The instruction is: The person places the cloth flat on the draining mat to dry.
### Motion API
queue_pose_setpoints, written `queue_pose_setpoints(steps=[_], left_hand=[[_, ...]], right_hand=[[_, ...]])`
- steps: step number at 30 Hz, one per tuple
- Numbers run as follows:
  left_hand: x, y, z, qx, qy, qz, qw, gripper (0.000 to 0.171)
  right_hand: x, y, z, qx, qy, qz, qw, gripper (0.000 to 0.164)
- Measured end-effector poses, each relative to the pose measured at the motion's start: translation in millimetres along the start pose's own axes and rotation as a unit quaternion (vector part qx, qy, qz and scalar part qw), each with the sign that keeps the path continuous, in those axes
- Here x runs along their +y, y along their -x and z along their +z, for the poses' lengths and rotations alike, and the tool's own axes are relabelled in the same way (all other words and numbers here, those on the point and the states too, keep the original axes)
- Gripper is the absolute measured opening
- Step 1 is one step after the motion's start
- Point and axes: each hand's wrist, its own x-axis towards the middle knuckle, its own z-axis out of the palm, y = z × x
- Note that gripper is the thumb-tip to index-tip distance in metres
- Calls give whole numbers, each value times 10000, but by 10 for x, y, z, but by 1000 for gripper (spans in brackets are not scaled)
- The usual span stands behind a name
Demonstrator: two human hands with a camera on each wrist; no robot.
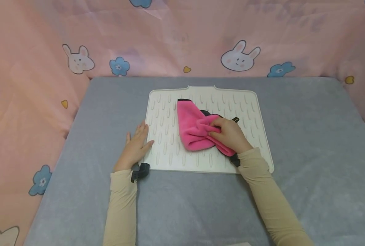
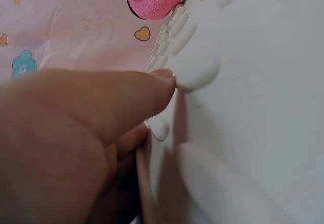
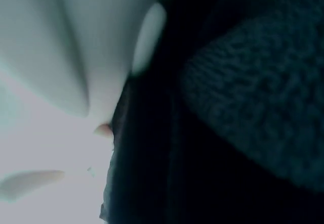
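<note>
A pink fleecy cloth (image 1: 191, 130) with dark edging lies bunched and folded on a white mat (image 1: 185, 160) covered in raised oval ridges. My right hand (image 1: 229, 133) pinches a fold of the cloth between thumb and fingers, right of the mat's middle. Dark fabric (image 3: 263, 92) fills much of the right wrist view, and that hand's fingers are hidden there. My left hand (image 1: 134, 148) rests along the mat's left edge, fingers extended. In the left wrist view, its thumb (image 2: 136, 95) touches the top near a ridge, with another fingertip at the rim.
A grey cloth-covered table (image 1: 308, 136) lies under the mat. Pink curtain fabric (image 1: 170, 37) printed with rabbits and flowers hangs behind and at the sides. A black wrist device (image 1: 140, 172) sits by the left cuff. The corner of a pale object (image 1: 240, 244) shows at the bottom edge.
</note>
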Motion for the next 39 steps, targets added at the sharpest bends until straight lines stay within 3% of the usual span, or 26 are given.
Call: queue_pose_setpoints(steps=[4,9,13,16,20,23,26,32,35,39], left_hand=[[-8,5,-8,-18,17,-2,10000,66],[-1,7,-13,-42,71,20,10000,66],[36,13,-20,326,159,7,9993,59],[80,16,-21,934,300,7,9952,48],[149,12,-45,1707,545,31,9838,33],[208,-9,-98,1840,715,136,9802,29],[283,-58,-170,1700,907,324,9807,28],[486,-328,-250,1596,1262,852,9754,25],[558,-560,-176,1605,1711,1000,9669,23],[605,-828,2,1697,2294,905,9541,25]], right_hand=[[8,4,-19,-5,-88,-83,9999,11],[44,43,-124,-158,-920,146,9955,18],[109,61,-258,-80,-1476,371,9883,23],[177,59,-355,117,-1422,507,9885,23],[258,20,-444,247,-1130,625,9913,22],[298,-20,-486,217,-967,643,9930,23],[331,-60,-514,166,-860,677,9939,23],[359,-152,-514,-96,-953,649,9933,25],[377,-198,-477,-226,-1054,752,9913,25],[422,-237,-400,-436,-1049,996,9885,27]])
